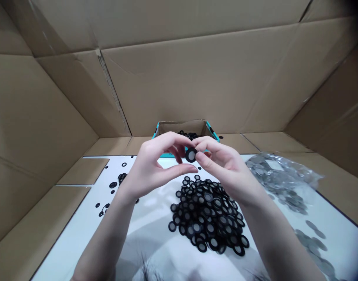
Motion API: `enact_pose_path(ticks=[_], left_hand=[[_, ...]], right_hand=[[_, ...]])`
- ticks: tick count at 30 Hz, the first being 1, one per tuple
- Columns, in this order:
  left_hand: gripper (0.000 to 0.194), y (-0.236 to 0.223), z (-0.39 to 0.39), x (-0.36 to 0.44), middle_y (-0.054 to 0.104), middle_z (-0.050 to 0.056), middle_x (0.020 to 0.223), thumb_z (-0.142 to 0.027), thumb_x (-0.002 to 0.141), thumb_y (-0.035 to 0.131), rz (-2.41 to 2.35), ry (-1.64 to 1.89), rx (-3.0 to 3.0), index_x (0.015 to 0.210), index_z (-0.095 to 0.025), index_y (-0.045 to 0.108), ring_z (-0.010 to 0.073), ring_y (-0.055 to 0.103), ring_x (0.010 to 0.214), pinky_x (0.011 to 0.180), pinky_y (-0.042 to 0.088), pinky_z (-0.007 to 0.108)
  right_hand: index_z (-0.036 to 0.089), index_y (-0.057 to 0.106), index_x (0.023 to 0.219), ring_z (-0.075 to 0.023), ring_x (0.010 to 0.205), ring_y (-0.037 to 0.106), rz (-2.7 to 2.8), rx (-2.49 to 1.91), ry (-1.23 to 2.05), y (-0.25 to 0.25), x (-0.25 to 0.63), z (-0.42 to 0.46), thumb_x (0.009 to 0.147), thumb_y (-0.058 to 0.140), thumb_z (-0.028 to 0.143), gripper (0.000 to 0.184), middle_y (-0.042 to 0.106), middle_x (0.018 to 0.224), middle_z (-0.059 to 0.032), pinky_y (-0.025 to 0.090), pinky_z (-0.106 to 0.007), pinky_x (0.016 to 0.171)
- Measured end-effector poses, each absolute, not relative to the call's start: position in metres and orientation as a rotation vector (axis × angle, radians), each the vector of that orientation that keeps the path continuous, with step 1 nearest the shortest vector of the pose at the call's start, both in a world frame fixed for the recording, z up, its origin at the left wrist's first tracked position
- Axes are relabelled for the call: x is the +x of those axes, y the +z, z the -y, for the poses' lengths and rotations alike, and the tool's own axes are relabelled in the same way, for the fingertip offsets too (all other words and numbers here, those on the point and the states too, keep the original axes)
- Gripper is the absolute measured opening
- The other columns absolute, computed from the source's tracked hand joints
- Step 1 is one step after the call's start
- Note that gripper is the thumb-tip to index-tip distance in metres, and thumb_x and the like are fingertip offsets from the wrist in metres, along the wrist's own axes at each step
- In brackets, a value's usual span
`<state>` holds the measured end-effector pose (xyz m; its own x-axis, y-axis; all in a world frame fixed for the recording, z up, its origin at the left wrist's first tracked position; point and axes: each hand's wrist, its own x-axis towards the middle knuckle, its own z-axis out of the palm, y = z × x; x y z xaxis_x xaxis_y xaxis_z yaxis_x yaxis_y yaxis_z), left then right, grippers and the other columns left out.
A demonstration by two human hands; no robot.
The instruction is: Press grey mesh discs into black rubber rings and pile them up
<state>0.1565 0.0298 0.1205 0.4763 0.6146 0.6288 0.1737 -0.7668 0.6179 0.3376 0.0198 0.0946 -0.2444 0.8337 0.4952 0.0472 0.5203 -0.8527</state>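
Note:
Both hands meet above the white work surface (155,230). My right hand (225,164) pinches a small black ring with a grey mesh disc inside (191,155) between thumb and fingers. My left hand (155,166) curls around it from the left, its fingertips touching the ring's far edge and its thumb stretched below. Just beneath the hands lies a heap of several identical black-rimmed mesh rings (208,216).
A small cardboard box with teal edges (167,127) holding black rings stands behind the hands. Loose black rubber rings (114,184) are scattered at left. A clear plastic bag of grey mesh discs (276,175) lies at right, with loose discs (313,234) nearby. Cardboard walls (196,78) enclose the area.

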Motion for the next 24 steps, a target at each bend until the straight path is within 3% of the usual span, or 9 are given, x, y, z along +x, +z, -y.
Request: enact_pose_path(ticks=[4,9,18,24], left_hand=[[0.020,0.124,-0.027,0.157,0.066,0.003,0.085,-0.025,0.080,0.075,-0.676,1.329,2.420,0.096,-0.016,0.066,0.0128,0.061,0.074,0.072,0.053,0.027],[0.016,0.127,-0.023,0.157,0.067,0.002,0.081,-0.027,0.082,0.073,-0.670,1.398,2.557,0.092,-0.017,0.065,0.0129,0.061,0.073,0.070,0.052,0.026],[0.011,0.128,-0.016,0.155,0.064,0.002,0.082,-0.019,0.084,0.069,-0.670,1.391,2.674,0.094,-0.018,0.066,0.0120,0.060,0.074,0.068,0.051,0.023],[0.013,0.130,-0.016,0.150,0.062,0.004,0.092,-0.016,0.086,0.066,-0.636,1.248,2.731,0.098,-0.019,0.068,0.0119,0.059,0.078,0.069,0.050,0.022]], right_hand=[[0.021,0.059,0.079,-0.0207,0.098,0.057,1.596,-0.673,1.142,0.095,0.337,-0.021,0.089,0.058,0.040,0.021,0.061,0.098,-0.0050,0.046,-0.037,0.089],[0.022,0.064,0.084,-0.0221,0.101,0.058,1.557,-0.633,1.231,0.096,0.337,-0.021,0.089,0.058,0.045,0.024,0.064,0.098,-0.0051,0.045,-0.040,0.095],[0.023,0.066,0.093,-0.0202,0.096,0.060,1.645,-0.560,1.287,0.094,0.338,-0.021,0.088,0.062,0.039,0.018,0.065,0.102,-0.0053,0.050,-0.033,0.078],[0.021,0.062,0.079,-0.0188,0.091,0.059,1.703,-0.618,1.195,0.095,0.339,-0.019,0.086,0.064,0.036,0.016,0.062,0.104,-0.0052,0.048,-0.031,0.072]])
